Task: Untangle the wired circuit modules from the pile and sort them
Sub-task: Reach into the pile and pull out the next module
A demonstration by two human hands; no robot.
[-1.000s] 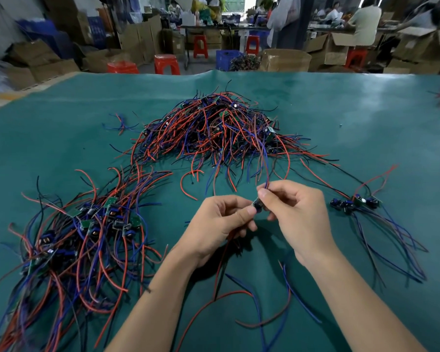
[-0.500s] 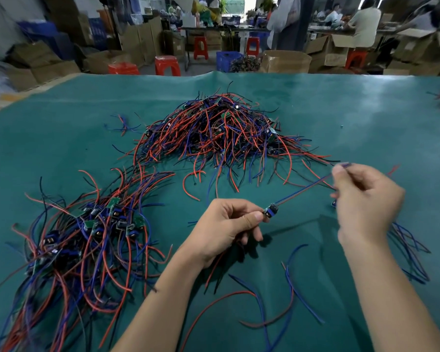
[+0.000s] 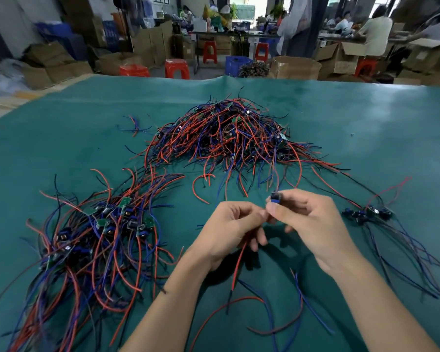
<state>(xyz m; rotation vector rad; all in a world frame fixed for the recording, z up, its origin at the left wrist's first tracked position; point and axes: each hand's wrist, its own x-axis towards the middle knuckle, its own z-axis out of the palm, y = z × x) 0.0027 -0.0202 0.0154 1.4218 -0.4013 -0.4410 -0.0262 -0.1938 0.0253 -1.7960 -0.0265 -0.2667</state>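
Note:
A tangled pile (image 3: 229, 138) of red, blue and black wired modules lies in the middle of the green mat. My right hand (image 3: 313, 224) pinches a small blue module (image 3: 274, 198) between thumb and forefinger just in front of the pile. My left hand (image 3: 231, 229) sits close beside it and grips that module's wires, a red wire (image 3: 239, 260) hanging down from its fingers. A large sorted bunch (image 3: 94, 240) with green boards lies at the left. A small sorted group (image 3: 368, 214) lies at the right.
The green mat (image 3: 61, 138) covers the whole table. Loose red and blue wire ends (image 3: 272, 316) trail on the mat between my forearms. Beyond the far edge stand cardboard boxes (image 3: 295, 68), red stools (image 3: 177, 68) and seated people.
My right hand, stretched out to the right along a blue wire half a second ago, has come back to my left hand and now pinches the module.

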